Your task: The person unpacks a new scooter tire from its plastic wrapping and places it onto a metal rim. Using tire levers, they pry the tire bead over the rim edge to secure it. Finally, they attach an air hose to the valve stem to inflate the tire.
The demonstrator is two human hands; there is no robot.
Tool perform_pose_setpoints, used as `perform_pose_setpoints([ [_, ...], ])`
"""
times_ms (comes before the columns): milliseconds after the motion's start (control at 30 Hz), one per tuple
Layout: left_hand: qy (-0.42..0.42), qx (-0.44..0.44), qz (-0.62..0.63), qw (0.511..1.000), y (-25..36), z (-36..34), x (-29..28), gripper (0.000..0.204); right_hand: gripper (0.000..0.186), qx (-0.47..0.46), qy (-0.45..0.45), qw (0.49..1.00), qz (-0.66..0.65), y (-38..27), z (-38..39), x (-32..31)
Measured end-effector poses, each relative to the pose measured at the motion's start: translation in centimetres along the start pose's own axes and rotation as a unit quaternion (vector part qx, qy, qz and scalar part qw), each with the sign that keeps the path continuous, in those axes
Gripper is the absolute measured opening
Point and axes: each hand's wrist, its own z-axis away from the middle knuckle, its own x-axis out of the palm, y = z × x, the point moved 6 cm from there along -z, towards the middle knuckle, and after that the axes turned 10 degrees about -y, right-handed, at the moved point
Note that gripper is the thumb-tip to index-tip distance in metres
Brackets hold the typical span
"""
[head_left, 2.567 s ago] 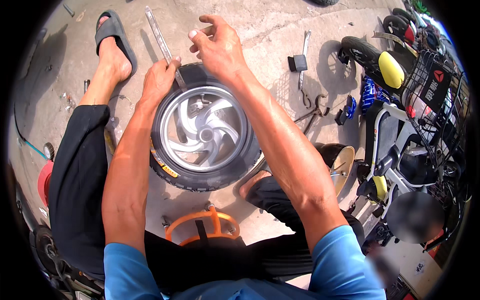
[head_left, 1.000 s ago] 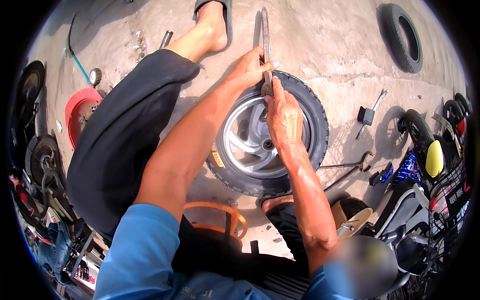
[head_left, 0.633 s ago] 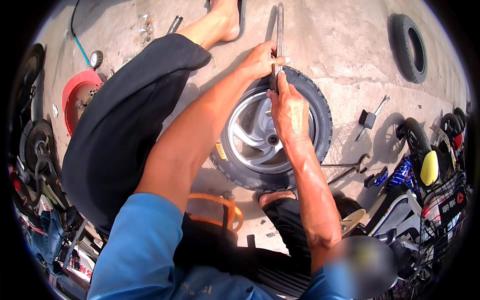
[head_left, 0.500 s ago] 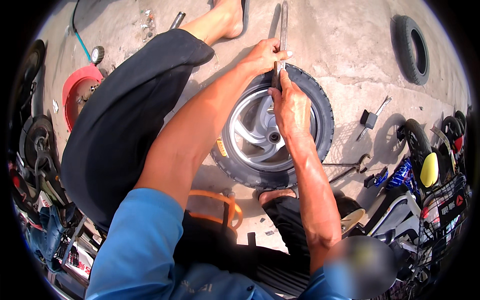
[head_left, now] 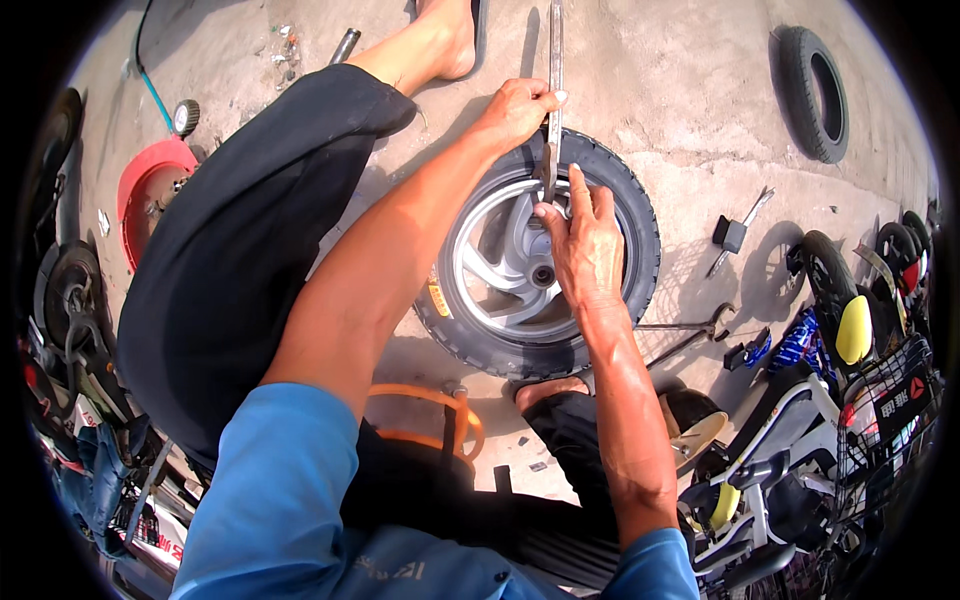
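Note:
A wheel (head_left: 536, 268) with silver spokes and a black tire (head_left: 632, 180) lies flat on the ground in front of me. A long metal tire lever (head_left: 556, 60) reaches from beyond the far edge down over the tire to the rim. My left hand (head_left: 518, 110) is closed around the lever just past the tire's far side. Over the right part of the wheel, my right hand (head_left: 588, 245) has its fingers apart. Its thumb tip is by the lever's lower end; whether they touch I cannot tell.
A red bowl-like container (head_left: 150, 195) and a pressure gauge (head_left: 186, 116) are at left. Another tire (head_left: 815, 95) lies far right. A tool with a black block (head_left: 731, 235) and a wrench (head_left: 718, 325) rest right of the wheel. Parked bikes (head_left: 800, 480) crowd the lower right; an orange frame (head_left: 465, 425) stands near.
My right hand has loosened from the lever and drawn slightly nearer, its fingers spreading. The left hand keeps its hold. The whole view has shifted slightly.

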Motion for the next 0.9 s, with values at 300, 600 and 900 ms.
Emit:
perform_pose_setpoints([
  [300, -0.137, 0.130, -0.161, 0.969, 9.9, 1.4, 4.4, 0.035, 0.056, -0.027, 0.170, 0.979, 0.109, 3.9, 4.4, -11.0],
  [600, -0.203, 0.086, -0.187, 0.957, 16.5, 11.2, 17.3, 0.027, 0.045, 0.265, 0.191, 0.944, -0.045, 29.5, 7.9, -13.6],
  [900, -0.282, 0.032, -0.288, 0.914, 6.8, 17.3, 29.3, 0.045, 0.051, 0.340, 0.156, 0.926, 0.051, 44.4, 4.3, -6.4],
])
